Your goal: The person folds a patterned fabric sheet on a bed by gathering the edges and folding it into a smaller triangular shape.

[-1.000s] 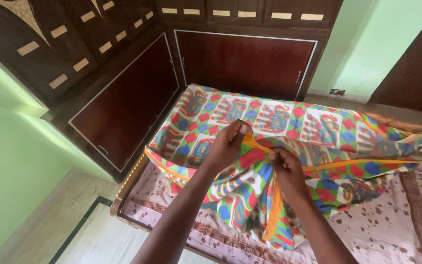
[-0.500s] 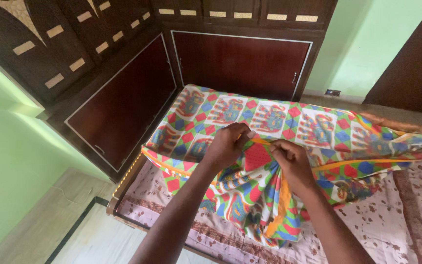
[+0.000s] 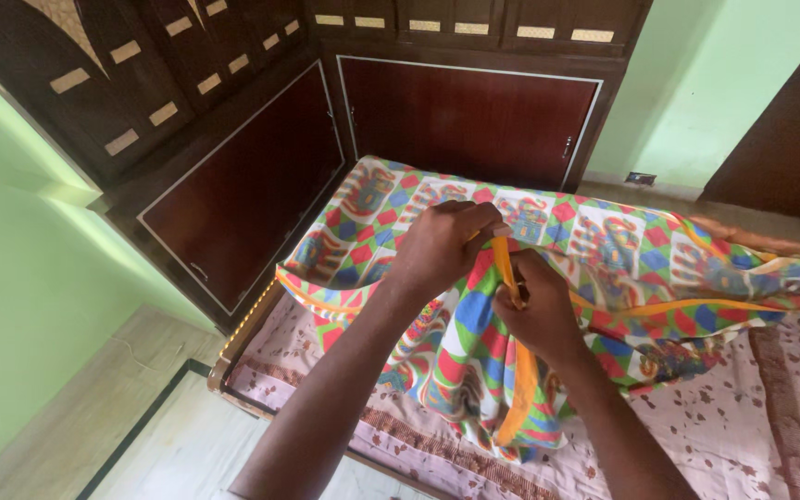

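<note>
Where the room meets its far wall, a dark wooden wardrobe (image 3: 261,139) with red-brown lower doors fills the upper half of the view, flanked by green walls (image 3: 30,306) on the left and at the upper right. Below it stands a bed (image 3: 715,435) covered with a pale pink sheet printed with brown spots; its wooden frame edge shows at the lower left, above a light floor (image 3: 178,444).

Across the bed lies a patchwork bedsheet (image 3: 604,250) in red, blue, green and white blocks with an orange border. Its far part is spread flat toward the wardrobe; its near part is gathered and hangs in folds between the forearms, down to the bed's near edge.

Left hand (image 3: 442,245): fingers closed over the raised orange border, gripping the cloth at its highest point.

Right hand (image 3: 534,310): fingers closed tight on the same orange border, just below and beside the left hand. The two hands are near each other, with a short length of border stretched upright between them.
</note>
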